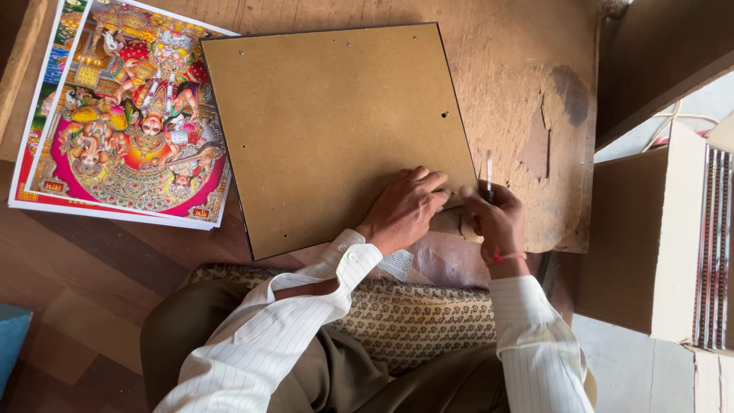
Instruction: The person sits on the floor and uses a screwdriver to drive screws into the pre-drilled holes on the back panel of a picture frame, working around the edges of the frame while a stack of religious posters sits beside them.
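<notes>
Backing board: brown hardboard sheet, back of a picture frame, lying flat and slightly turned on the worn wooden worktop; thin dark frame edge shows round its border, small holes dot its face. It lies face down, it seems, so that the rear edge can be worked on
Prints: stack of bright devotional pictures, just left of the board and partly tucked under its left edge, set aside within reach
Cardboard box: open, at the right edge, apart from the worktop; rows of thin metal strips show inside
Patterned cushion: between the person's lap and the worktop edge
Left hand: palm down, fingers spread and pressed on the board's near right corner, judged to steady it; grasping nothing
Right hand: clenched round a slim tool, tip upright, just beside that corner; a red thread circles the wrist
</notes>
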Tool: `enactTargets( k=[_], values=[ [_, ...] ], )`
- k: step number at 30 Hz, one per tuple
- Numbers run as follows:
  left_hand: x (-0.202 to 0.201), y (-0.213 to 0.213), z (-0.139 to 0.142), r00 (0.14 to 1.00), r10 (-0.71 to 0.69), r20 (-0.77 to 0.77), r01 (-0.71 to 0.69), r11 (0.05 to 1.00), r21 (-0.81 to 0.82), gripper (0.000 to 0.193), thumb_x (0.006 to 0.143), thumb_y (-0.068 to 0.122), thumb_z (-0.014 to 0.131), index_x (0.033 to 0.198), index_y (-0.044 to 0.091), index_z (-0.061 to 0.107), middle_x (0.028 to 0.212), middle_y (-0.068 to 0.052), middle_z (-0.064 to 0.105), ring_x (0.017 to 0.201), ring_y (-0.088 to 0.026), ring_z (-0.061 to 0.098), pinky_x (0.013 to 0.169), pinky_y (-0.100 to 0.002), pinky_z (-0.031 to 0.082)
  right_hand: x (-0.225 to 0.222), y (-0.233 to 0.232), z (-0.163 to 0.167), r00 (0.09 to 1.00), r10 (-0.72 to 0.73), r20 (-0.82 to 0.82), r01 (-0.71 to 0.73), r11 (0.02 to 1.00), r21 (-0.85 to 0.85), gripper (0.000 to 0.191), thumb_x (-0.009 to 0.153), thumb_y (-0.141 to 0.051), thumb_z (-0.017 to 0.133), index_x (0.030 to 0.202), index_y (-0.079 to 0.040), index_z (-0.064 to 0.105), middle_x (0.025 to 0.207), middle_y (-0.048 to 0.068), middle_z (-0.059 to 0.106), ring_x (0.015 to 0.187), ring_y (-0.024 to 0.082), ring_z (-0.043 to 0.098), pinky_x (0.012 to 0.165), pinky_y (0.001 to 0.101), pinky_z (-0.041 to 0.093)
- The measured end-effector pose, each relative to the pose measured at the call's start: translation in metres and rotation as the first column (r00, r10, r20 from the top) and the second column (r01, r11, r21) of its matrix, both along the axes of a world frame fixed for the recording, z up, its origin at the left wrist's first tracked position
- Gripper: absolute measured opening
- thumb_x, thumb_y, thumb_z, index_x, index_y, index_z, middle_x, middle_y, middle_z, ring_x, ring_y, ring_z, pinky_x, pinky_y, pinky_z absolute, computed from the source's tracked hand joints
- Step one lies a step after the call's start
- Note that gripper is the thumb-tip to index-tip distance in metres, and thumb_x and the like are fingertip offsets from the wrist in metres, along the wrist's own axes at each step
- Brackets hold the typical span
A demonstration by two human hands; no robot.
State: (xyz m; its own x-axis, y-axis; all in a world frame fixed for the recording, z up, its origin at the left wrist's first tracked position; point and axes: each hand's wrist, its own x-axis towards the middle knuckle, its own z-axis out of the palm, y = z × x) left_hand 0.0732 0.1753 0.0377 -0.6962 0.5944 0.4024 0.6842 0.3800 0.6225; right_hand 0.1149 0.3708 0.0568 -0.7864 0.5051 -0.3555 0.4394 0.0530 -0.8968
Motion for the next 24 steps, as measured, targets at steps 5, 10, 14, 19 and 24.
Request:
enactTargets(
  k=[5,10,14,19,24],
  values=[
    [0.0,0.006,-0.008,0.998,0.008,-0.065,-0.01,1.0,-0.023,0.022,0.084,-0.002,0.061,0.1,0.002,0.077,0.119,-0.012,0.068,0.109,-0.027,0.062,0.101,-0.043,0.049,0.033,0.016,0.033,0.995,-0.021,-0.101,0.02,1.0,-0.009,0.029,0.102,-0.019,0.065,0.123,0.001,0.068,0.081,0.001,0.063,0.057,0.007,0.053,0.049,0.0218,0.04],
    [0.002,0.008,-0.004,0.996,-0.001,-0.086,-0.008,0.994,-0.112,0.016,0.087,0.008,0.063,0.097,0.005,0.075,0.122,-0.011,0.066,0.115,-0.026,0.06,0.1,-0.043,0.048,0.055,0.019,0.073,0.912,0.399,0.092,-0.343,0.622,0.704,0.034,0.094,-0.016,0.068,0.126,-0.005,0.07,0.091,0.009,0.069,0.066,0.015,0.069,0.057,0.0292,0.053],
    [0.003,0.008,0.004,0.996,0.013,-0.083,-0.021,0.995,-0.098,0.022,0.084,0.009,0.062,0.1,0.006,0.076,0.119,-0.011,0.066,0.112,-0.027,0.058,0.097,-0.043,0.046,0.053,0.013,0.102,0.768,0.607,0.204,-0.414,0.229,0.881,0.021,0.096,-0.014,0.068,0.115,-0.007,0.074,0.092,0.014,0.07,0.077,0.028,0.07,0.067,0.038,0.055],
    [0.0,0.01,0.005,1.0,0.02,0.01,-0.02,0.999,0.046,0.031,0.077,0.003,0.06,0.103,0.006,0.077,0.123,-0.011,0.067,0.114,-0.028,0.058,0.097,-0.043,0.045,0.028,0.001,0.119,0.73,0.58,0.362,-0.508,0.106,0.855,0.014,0.094,-0.021,0.073,0.102,-0.009,0.076,0.082,0.014,0.07,0.067,0.031,0.069,0.06,0.0406,0.053],
    [-0.001,0.013,0.001,0.998,0.023,0.062,-0.027,0.997,0.076,0.034,0.073,-0.002,0.06,0.102,0.005,0.077,0.125,-0.011,0.067,0.116,-0.027,0.058,0.099,-0.042,0.044,0.014,-0.007,0.139,0.644,0.609,0.462,-0.566,-0.026,0.824,0.016,0.096,-0.026,0.069,0.101,-0.013,0.076,0.082,0.011,0.071,0.066,0.031,0.068,0.057,0.0407,0.053]
  ],
)
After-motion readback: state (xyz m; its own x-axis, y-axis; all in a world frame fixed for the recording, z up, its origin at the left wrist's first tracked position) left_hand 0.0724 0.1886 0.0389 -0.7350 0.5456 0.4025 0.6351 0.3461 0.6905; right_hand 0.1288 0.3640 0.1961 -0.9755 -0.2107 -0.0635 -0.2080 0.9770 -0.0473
